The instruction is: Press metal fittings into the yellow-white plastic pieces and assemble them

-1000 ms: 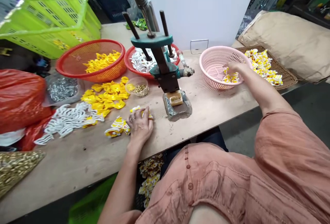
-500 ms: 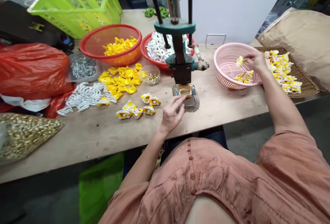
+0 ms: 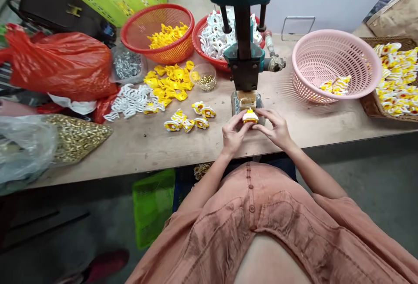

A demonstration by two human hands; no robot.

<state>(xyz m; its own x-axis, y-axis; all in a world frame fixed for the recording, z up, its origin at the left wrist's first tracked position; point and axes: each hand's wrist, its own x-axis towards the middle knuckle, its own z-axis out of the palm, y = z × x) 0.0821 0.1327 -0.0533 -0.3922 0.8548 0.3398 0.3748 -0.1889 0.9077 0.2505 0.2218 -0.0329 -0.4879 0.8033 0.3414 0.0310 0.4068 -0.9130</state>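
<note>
My left hand point(image 3: 234, 132) and my right hand point(image 3: 276, 128) meet at the table's front edge, both pinching one small yellow and white piece point(image 3: 250, 116). They hold it just in front of the base block point(image 3: 247, 99) of a green hand press point(image 3: 243, 59). A few more yellow and white pieces point(image 3: 189, 120) lie on the table to the left of my hands. A pink basket point(image 3: 336, 70) with a few such pieces stands to the right.
Behind the press stand an orange basket of yellow parts point(image 3: 159, 35) and a red basket of white parts point(image 3: 214, 40). Loose yellow parts point(image 3: 170, 81), white parts point(image 3: 132, 101), a small cup of rivets point(image 3: 207, 77), a red bag point(image 3: 60, 64) and a wicker tray point(image 3: 396, 79) surround them.
My right hand left the pink basket with a piece and came to the press base. My left hand rose to meet it. The view shifted left and closer.
</note>
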